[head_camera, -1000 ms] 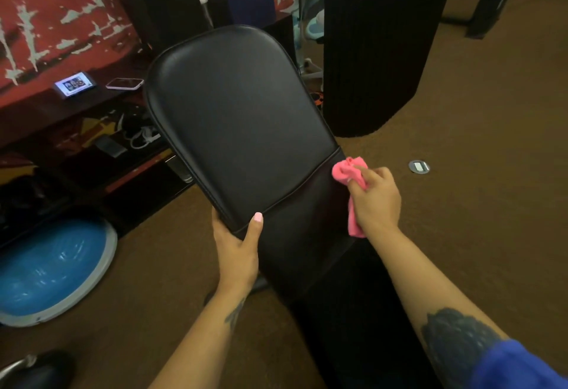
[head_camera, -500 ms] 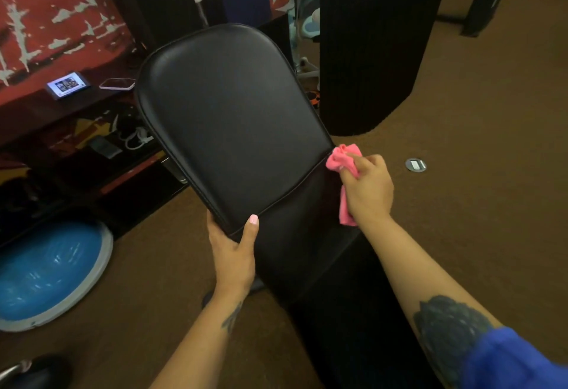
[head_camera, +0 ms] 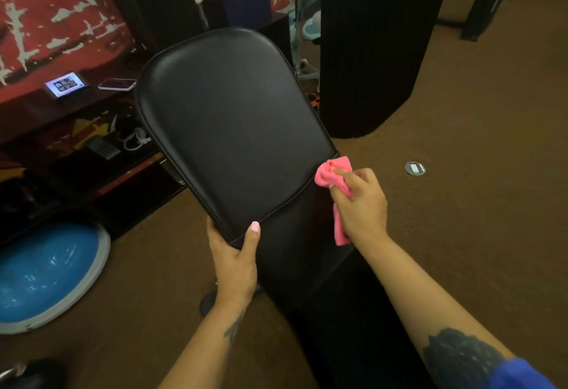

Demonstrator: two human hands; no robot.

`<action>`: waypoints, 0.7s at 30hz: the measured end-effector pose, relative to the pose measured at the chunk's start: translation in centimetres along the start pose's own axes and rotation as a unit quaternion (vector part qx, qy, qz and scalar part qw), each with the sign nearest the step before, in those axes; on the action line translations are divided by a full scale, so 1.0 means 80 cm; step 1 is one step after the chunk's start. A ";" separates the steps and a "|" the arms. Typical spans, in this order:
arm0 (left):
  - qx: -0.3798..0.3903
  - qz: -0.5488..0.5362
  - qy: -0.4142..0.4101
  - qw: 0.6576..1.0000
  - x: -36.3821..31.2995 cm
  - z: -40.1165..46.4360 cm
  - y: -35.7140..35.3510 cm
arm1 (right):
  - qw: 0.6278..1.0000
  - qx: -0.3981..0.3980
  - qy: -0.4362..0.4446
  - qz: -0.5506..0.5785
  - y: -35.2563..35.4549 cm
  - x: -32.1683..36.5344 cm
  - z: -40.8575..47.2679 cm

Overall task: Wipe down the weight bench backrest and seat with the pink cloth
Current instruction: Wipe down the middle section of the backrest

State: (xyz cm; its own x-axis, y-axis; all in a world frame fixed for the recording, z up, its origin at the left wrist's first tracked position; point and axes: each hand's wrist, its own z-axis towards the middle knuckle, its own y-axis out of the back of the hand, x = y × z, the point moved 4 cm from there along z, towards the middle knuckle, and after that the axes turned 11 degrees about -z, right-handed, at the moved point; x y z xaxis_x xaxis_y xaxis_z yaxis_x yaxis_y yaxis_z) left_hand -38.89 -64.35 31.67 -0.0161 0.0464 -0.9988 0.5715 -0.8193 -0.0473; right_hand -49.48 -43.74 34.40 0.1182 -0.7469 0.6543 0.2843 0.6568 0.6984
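Note:
The black padded backrest [head_camera: 227, 124] of the weight bench rises tilted in the middle of the view. Below its seam the dark seat [head_camera: 295, 235] runs down toward me. My left hand [head_camera: 235, 261] grips the backrest's lower left edge, thumb lying on the pad. My right hand [head_camera: 361, 204] holds the bunched pink cloth [head_camera: 333, 173] against the right edge of the bench at the seam between backrest and seat. A tail of the cloth hangs below that hand.
A blue balance dome [head_camera: 46, 272] lies on the brown carpet at the left. A low shelf with a tablet [head_camera: 66, 84] and a phone [head_camera: 117, 84] stands behind it. A black ribbed column [head_camera: 372, 50] stands right of the backrest. A round floor socket [head_camera: 415, 168] sits in the carpet.
My right hand with the cloth has shifted slightly up along the bench's right edge toward the seam. My left hand keeps the same grip.

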 end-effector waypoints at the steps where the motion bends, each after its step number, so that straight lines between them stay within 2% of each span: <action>1: 0.000 0.002 -0.002 1.000 0.000 0.000 0.000 | 1.000 0.010 0.013 -0.004 0.001 -0.004 -0.007; 3: -0.002 0.006 -0.007 1.000 -0.002 -0.001 0.000 | 1.000 0.017 0.012 -0.021 0.006 -0.018 -0.010; 6: -0.005 0.006 -0.006 1.000 -0.004 -0.001 0.000 | 0.998 -0.002 -0.046 -0.037 0.008 -0.028 0.008; 9: -0.002 0.008 -0.002 1.000 -0.004 -0.001 0.000 | 0.996 -0.031 -0.079 -0.009 0.004 -0.009 0.023; 13: -0.002 0.005 0.009 1.000 -0.001 0.000 0.000 | 1.000 -0.006 0.003 0.023 -0.003 0.017 0.005; 15: 0.001 0.006 0.014 1.000 0.001 0.001 0.001 | 1.000 0.004 0.014 0.018 -0.002 0.004 -0.006; 21: 0.025 0.008 0.024 0.999 -0.003 0.000 0.001 | 0.996 -0.026 -0.080 -0.004 0.002 -0.020 0.011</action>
State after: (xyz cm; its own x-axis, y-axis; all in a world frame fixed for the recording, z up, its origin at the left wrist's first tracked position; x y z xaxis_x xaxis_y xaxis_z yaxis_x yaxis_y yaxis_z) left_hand -38.80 -64.43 31.88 0.0338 0.0591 -0.9977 0.5291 -0.8480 -0.0323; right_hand -50.42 -42.34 33.75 -0.0355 -0.7232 0.6898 0.3333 0.6421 0.6904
